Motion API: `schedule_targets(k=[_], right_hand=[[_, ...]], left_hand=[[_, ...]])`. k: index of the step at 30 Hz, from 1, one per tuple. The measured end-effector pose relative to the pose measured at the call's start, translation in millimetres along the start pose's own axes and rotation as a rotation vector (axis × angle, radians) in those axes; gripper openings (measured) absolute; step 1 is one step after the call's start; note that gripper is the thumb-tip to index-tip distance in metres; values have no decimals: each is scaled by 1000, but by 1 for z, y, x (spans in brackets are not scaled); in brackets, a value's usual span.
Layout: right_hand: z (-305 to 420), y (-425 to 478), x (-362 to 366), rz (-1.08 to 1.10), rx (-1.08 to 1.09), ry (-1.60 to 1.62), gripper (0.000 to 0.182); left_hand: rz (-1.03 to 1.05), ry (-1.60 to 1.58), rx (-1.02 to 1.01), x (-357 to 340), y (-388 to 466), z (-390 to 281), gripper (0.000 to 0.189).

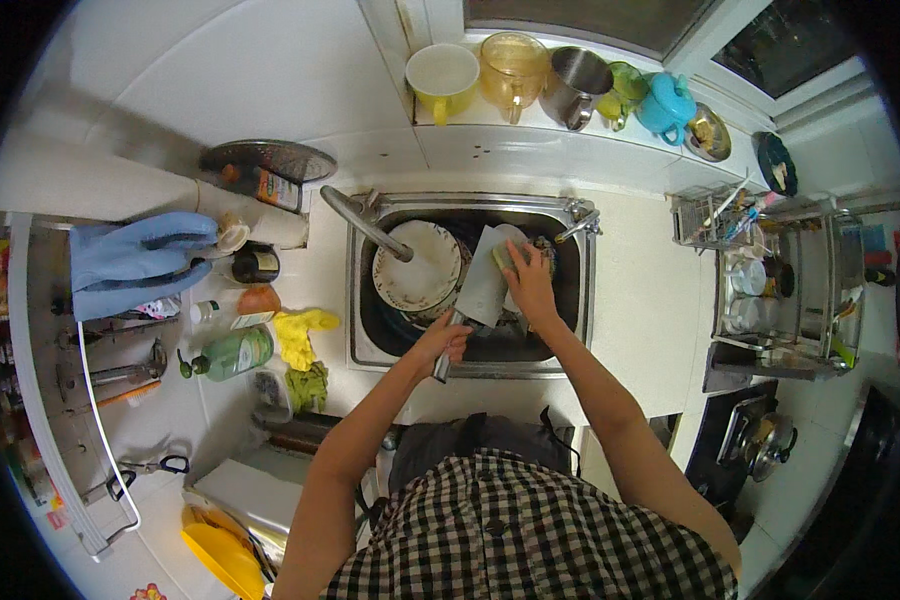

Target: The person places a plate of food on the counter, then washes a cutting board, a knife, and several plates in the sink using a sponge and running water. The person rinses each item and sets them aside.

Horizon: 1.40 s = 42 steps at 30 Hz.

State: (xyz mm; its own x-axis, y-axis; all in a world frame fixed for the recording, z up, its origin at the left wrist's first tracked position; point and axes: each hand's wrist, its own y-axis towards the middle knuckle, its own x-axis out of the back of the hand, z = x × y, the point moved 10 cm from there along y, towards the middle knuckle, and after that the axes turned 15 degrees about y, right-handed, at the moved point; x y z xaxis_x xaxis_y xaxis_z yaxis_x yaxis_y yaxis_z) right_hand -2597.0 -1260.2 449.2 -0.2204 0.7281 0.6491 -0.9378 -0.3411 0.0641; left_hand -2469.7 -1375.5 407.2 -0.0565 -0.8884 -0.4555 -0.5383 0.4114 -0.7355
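My left hand (441, 345) grips the metal handle of a cleaver (480, 283), whose broad blade points away from me over the sink (356, 330). My right hand (531, 286) presses a yellowish-green sponge (504, 257) against the blade's upper right part. Left of the blade, a patterned bowl (418, 266) with whitish, cloudy contents sits in the basin under the curved faucet spout (367, 225). More dishes lie partly hidden beneath the blade and my right hand. A second, smaller tap (579, 223) stands at the sink's back right corner.
Left of the sink lie yellow gloves (300, 337), a green cloth (307, 388) and a green pump bottle (236, 354). Blue gloves (139, 262) hang farther left. Several cups, including a steel mug (576, 86), line the back ledge. A metal dish rack (787, 352) stands at right.
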Motion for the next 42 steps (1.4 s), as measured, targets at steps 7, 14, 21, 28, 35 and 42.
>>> schedule_targets(k=[7, 14, 21, 28, 35, 42], right_hand=[[-86, -44, 6, -11, -188, 285, 44], [-133, -104, -15, -25, -926, 1508, 48], [-53, -135, -26, 164, -1149, 1655, 43], [-25, -90, -45, 385, -1058, 2069, 39], [-41, -99, -64, 575, -971, 2237, 43], [14, -82, -57, 547, -1118, 2014, 53]], left_hand=[[-143, 37, -89, 35, -7, 2, 35], [-186, 36, -165, 35, -1, -18, 21], [-29, 13, -234, 23, 58, -29, 22], [57, 96, -208, -21, 76, -50, 37], [187, 90, -159, -56, 58, -57, 41], [267, 155, -156, -53, 67, -46, 30]])
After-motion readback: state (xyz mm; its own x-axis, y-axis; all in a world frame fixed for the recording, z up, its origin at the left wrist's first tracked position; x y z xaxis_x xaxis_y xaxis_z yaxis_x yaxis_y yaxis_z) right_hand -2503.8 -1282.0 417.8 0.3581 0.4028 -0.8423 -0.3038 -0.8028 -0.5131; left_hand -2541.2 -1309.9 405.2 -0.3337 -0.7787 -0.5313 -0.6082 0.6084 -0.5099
